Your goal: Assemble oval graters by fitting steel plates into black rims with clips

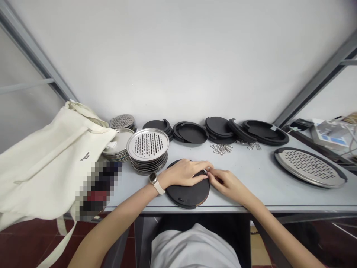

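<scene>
The front edge of the pale grey tabletop (251, 182) ran nearest me on the feed. One flat, round, black plastic-looking disc (188, 195) lay at that edge, under the left hand (184, 173). The right hand (227, 183) met the left at the disc's right rim, fingertips together; I could not tell whether they pinched anything, since the fingers covered the spot. Hands: two.

Room: I noted the widest gap from the right hand to a silver slotted oval plate (312, 167) with a black rim. Left side tighter: a stack of silver perforated plates (147, 143) stood just beyond the left wrist. A cream fabric bag (50, 156), cut off at left, partly covered a stack of plain-faced silver discs (124, 137); a small perforated stack (122, 121) stood behind. Silver stacks: three; layers uncounted.

Farther: two clusters of small silver hooks (221, 149), too tangled to count. Farthest: four groups of black round trays (192, 133) along the white wall (181, 56), overlapping.
</scene>
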Demonstrator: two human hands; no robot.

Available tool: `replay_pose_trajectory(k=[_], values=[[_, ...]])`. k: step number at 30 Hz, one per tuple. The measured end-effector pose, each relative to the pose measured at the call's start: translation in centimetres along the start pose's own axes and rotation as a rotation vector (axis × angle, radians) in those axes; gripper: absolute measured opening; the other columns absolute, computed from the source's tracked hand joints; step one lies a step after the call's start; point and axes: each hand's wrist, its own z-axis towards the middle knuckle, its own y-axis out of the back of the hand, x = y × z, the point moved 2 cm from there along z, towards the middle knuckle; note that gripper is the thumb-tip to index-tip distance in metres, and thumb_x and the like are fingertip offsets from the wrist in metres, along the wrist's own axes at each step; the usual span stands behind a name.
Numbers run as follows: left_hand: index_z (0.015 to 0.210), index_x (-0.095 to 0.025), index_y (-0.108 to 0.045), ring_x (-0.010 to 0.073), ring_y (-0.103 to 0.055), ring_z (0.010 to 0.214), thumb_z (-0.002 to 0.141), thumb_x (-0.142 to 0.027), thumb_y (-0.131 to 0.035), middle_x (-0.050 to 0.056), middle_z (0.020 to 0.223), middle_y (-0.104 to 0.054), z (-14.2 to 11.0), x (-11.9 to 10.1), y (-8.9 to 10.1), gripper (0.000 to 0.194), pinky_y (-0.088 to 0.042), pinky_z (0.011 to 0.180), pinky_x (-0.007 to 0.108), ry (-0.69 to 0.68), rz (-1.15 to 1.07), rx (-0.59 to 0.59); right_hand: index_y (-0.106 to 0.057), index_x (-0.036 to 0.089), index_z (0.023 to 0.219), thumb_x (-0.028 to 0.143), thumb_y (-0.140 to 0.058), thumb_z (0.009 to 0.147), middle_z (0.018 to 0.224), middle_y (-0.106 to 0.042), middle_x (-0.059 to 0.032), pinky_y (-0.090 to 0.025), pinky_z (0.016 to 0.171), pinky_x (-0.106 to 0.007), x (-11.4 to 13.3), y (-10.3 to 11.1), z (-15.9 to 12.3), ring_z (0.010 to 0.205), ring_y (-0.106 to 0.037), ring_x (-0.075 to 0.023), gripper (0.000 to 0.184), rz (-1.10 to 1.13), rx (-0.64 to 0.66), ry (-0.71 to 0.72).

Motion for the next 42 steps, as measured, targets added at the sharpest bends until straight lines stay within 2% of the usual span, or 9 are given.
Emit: replay_pose_trajectory(k=[13, 25, 35, 42], values=[[0.118, -0.021, -0.045, 0.0193, -0.063, 0.095, 0.093, -0.028, -0.048, 0.004, 0.109, -0.063, 0.12, -0.15, 0.07, 0.026, -0.045, 0.075, 0.027, 0.024, 0.015, 0.018, -0.054, 0.018, 0.071, 0.033, -0.036, 0.096, 0.060, -0.055, 0.0003, -0.033, 0.051, -0.023, 0.56, 0.25, 0.15, 0.052, -0.046, -0.0123, 0.034, 0.005, -0.016, 0.015], [0.113, -0.021, -0.048, 0.0188, -0.063, 0.091, 0.093, -0.028, -0.046, 0.004, 0.105, -0.063, 0.00, -0.01, -0.13, 0.021, -0.044, 0.073, 0.027, 0.003, 0.056, -0.005, -0.060, 0.018, 0.084, 0.034, -0.036, 0.096, 0.064, -0.059, -0.0002, -0.037, 0.055, -0.023, 0.54, 0.25, 0.14, 0.054, -0.049, -0.0135, 0.032, 0.025, -0.016, 0.015], [0.112, -0.021, -0.047, 0.0190, -0.063, 0.090, 0.093, -0.026, -0.047, 0.003, 0.105, -0.064, 0.03, -0.11, -0.05, 0.020, -0.043, 0.071, 0.027, -0.004, 0.044, -0.010, -0.060, 0.017, 0.081, 0.033, -0.035, 0.097, 0.068, -0.063, -0.0017, -0.037, 0.055, -0.023, 0.75, 0.35, 0.17, 0.056, -0.053, -0.0141, 0.033, 0.018, -0.012, 0.014], [0.108, -0.020, -0.049, 0.0185, -0.063, 0.088, 0.094, -0.027, -0.046, 0.003, 0.104, -0.064, -0.04, 0.01, -0.19, 0.016, -0.042, 0.068, 0.027, -0.031, 0.085, -0.017, -0.053, 0.019, 0.075, 0.035, -0.034, 0.097, 0.062, -0.056, 0.0004, -0.036, 0.055, -0.024, 0.54, 0.22, 0.13, 0.054, -0.048, -0.0135, 0.034, 0.009, 0.001, 0.004]])
